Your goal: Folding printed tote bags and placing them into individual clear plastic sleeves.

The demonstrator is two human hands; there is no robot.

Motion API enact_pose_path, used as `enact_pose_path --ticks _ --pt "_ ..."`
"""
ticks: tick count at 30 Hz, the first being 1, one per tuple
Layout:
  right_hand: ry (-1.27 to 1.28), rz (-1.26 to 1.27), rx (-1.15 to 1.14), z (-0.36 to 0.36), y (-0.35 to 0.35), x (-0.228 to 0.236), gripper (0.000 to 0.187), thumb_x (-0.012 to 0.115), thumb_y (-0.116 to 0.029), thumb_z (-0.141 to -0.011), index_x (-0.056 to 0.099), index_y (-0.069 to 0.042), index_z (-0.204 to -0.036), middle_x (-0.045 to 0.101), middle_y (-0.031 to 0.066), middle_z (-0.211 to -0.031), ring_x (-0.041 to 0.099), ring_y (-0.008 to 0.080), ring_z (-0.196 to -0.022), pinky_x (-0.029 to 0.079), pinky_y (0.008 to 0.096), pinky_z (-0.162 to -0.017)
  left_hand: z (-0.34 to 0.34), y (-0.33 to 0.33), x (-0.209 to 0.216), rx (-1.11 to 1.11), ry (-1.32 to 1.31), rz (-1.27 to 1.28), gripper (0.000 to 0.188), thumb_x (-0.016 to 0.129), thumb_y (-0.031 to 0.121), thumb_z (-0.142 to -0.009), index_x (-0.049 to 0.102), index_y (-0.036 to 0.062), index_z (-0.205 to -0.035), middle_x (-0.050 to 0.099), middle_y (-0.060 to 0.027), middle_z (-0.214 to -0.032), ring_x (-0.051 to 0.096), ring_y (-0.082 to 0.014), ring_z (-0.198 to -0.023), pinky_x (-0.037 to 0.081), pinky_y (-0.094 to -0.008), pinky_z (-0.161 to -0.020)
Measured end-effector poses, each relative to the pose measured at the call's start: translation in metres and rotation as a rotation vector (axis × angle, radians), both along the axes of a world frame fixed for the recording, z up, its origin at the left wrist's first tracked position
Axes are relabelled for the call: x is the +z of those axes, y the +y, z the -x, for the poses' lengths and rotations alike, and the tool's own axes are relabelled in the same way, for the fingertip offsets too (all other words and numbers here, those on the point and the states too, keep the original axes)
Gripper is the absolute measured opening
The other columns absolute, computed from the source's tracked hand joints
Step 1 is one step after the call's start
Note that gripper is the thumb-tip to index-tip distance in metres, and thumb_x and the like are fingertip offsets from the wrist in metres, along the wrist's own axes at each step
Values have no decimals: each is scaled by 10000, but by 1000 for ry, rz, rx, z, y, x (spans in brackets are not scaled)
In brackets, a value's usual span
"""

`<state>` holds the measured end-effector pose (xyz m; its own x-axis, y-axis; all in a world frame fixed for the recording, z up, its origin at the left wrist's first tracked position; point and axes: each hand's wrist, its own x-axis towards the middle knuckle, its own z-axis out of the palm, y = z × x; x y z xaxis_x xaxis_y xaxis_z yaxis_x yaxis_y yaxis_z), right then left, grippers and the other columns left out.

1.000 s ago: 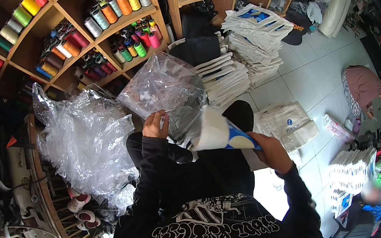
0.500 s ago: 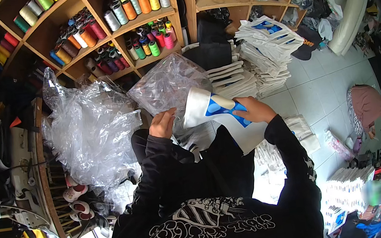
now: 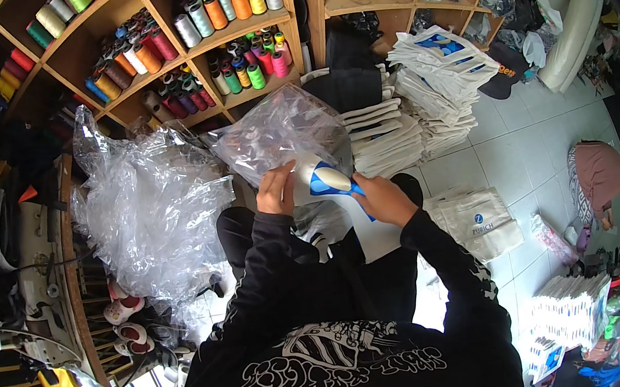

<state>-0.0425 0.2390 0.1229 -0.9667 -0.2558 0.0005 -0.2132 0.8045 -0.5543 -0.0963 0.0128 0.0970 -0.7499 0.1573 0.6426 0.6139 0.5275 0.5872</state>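
My right hand (image 3: 386, 197) grips a folded cream cloth tote bag (image 3: 333, 179) with a blue print, its lower part hanging over my lap. The tote's far end lies against a clear plastic bag (image 3: 281, 130) spread out in front of my knees. Beside that end, my left hand (image 3: 275, 190) is closed, its fingers and thumb pinching at the near edge of the plastic. How far the tote reaches into the plastic cannot be made out.
A heap of clear plastic bags (image 3: 153, 207) lies to my left, near a sewing machine (image 3: 40, 271). Stacked cream totes (image 3: 437, 84) stand ahead; a flat tote (image 3: 481, 223) lies at right. Thread shelves (image 3: 172, 58) line the back. Another person (image 3: 602, 176) sits at far right.
My right hand has moved left and slightly down, bringing the tote's far end against the plastic beside my left hand. My left hand has shifted slightly right. The flat tote at right is more exposed.
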Motion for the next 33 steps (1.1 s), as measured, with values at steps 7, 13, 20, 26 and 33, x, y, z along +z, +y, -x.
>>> enact_pose_path --ticks 7,13,20,26,33 --pt "12 108 -152 2 -22 -5 290 541 -186 -809 483 44 -977 566 243 -711 549 415 -690 425 470 -610 -15 3 -8 -115 77 108 313 586 -37 -673 623 74 -963 565 -63 -825 543 -241 -762 445 -321 -684" --pt "94 281 -253 0 -26 -7 297 541 -184 -809 482 55 -975 563 260 -685 553 419 -674 429 465 -595 -35 2 14 -225 41 147 255 639 33 -668 635 84 -918 572 -37 -827 543 -222 -804 425 -333 -734" --pt "171 609 -290 -20 -30 -4 291 563 -182 -834 507 64 -980 569 153 -637 581 184 -558 430 288 -526 -30 -21 5 59 -350 -729 619 625 194 -721 316 33 -1233 414 -133 -1130 404 -238 -1066 307 -364 -924" --pt "141 628 -255 -36 -36 28 324 542 -153 -833 476 84 -1043 567 216 -659 594 328 -594 429 303 -521 -3 -24 8 -520 -789 -1058 467 574 188 -812 373 30 -1204 476 -112 -1124 483 -210 -1030 391 -358 -867" --pt "221 554 -367 -64 -45 31 346 497 -107 -843 450 58 -1143 577 251 -786 604 344 -705 461 330 -609 -8 5 0 -395 -754 -781 402 571 171 -819 427 -10 -1148 579 -108 -922 573 -187 -757 463 -296 -663"
